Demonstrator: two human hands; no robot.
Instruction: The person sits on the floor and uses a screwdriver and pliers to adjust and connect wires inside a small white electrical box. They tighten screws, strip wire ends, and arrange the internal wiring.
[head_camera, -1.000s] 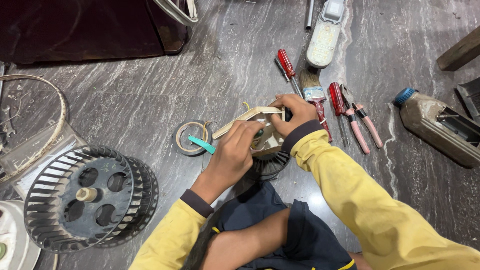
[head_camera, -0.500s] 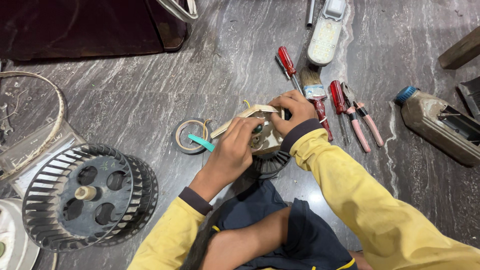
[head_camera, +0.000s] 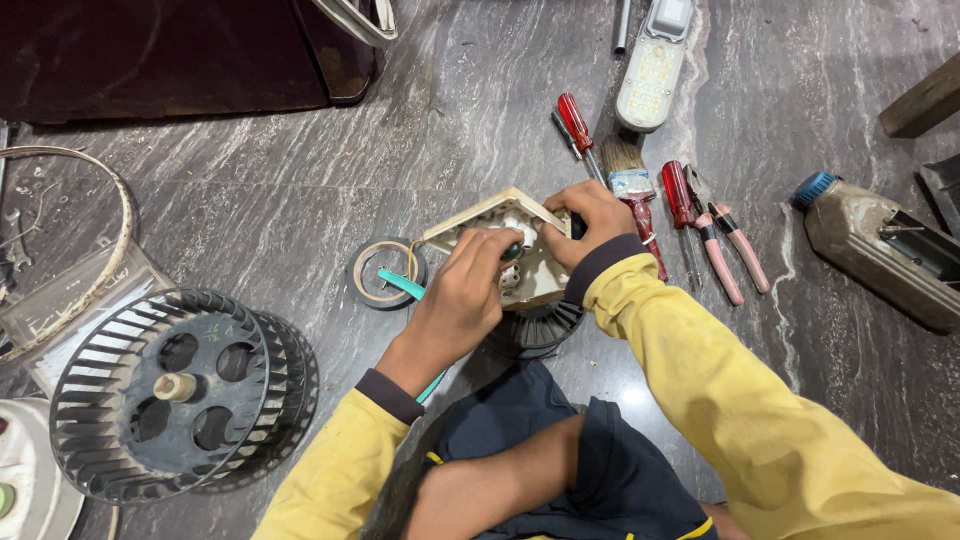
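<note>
Both hands grip a cream plastic housing (head_camera: 520, 245), angular and box-like, sitting on a dark ribbed motor body (head_camera: 540, 325) over the grey veined stone floor (head_camera: 250, 210). The left hand (head_camera: 465, 300) pinches a small green-tipped tool against it; the right hand (head_camera: 590, 222) clasps its far corner. Beside it lie a tape roll (head_camera: 378, 272), a black slatted blower wheel (head_camera: 165, 395), 2 red-handled screwdrivers (head_camera: 577, 125), a bristle brush (head_camera: 632, 180) and pink-handled pliers (head_camera: 722, 240).

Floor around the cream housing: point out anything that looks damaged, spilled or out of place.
Nothing looks spilled or broken. The left hand and right hand work on the cream housing. The blower wheel, tape roll, screwdrivers and paintbrush lie loose on the floor.
</note>
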